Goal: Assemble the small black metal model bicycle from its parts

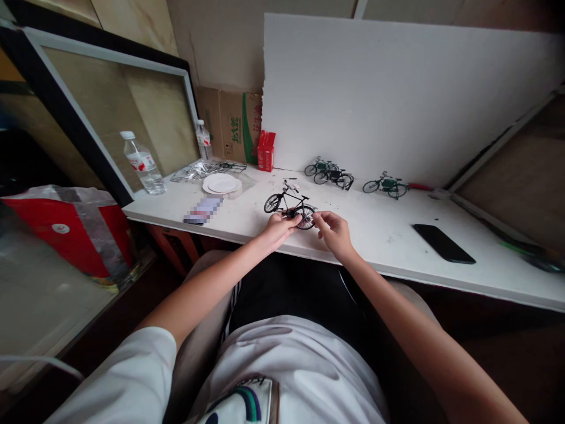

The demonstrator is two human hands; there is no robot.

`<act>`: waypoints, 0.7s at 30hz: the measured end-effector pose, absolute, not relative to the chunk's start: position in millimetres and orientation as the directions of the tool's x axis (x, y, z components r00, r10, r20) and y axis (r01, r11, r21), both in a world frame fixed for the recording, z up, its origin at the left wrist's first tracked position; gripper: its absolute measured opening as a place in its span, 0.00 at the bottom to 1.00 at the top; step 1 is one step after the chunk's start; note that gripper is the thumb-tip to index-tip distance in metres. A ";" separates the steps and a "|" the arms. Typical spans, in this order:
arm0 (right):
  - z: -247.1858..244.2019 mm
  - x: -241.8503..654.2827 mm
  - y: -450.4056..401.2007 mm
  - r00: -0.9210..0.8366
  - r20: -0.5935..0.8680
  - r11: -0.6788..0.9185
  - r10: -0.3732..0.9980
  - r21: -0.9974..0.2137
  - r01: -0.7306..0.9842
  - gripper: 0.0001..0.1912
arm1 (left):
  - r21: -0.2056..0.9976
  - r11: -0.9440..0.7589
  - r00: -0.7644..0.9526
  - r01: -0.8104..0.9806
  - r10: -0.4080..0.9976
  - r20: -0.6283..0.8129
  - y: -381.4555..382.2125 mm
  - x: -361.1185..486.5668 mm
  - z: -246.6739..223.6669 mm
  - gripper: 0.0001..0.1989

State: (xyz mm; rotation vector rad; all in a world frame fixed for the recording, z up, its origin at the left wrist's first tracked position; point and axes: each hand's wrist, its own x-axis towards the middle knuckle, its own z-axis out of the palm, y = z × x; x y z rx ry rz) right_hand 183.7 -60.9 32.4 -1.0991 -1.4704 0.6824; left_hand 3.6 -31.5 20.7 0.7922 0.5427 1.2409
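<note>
Just above the front edge of the white desk (375, 237), a small black model bicycle (289, 205) is held up between two hands, its front wheel towards the left and its rear wheel towards the right. The left hand (282, 227) supports it from below, the fingers closed on the lower part near the rear wheel. The right hand (334, 229) is at the back of that wheel, thumb and fingers drawn narrowly together; whether they grip the rim or some tiny part, one cannot tell.

Behind, near the foot of an upright white board (397, 94), stand three more model bicycles (385, 185), two close together and one apart to the right. A dark phone (444, 242) lies flat on the right side of the desk. To the left are a blurred-out flat item (203, 210) near the front edge, white round plates (221, 183) and clear plastic packaging (198, 171). Farther back, a red box (266, 152) stands beside a cardboard box (241, 125). Two water bottles (145, 168) stand at the left end, and a red bag (62, 232) is beyond it.
</note>
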 end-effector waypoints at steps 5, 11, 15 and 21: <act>31.0 184.1 -60.8 0.046 0.435 0.411 0.899 -0.877 0.247 0.29 | 0.783 0.143 0.263 -0.605 0.964 0.027 -34.1 1.4 25.4 0.16; 29.5 184.3 -58.5 0.060 0.415 0.391 0.908 -0.890 0.236 0.30 | 0.828 0.111 0.253 -0.550 0.967 0.039 -33.6 1.8 21.9 0.20; 31.0 192.9 -53.6 0.094 0.428 0.399 0.899 -0.888 0.230 0.32 | 0.861 0.049 0.214 -0.506 0.974 0.070 -28.1 -0.4 18.4 0.21; 31.2 230.8 -39.1 0.215 0.513 0.363 0.831 -0.792 0.490 0.29 | 0.888 -0.062 0.113 -0.456 0.985 0.127 -11.8 -9.7 9.1 0.22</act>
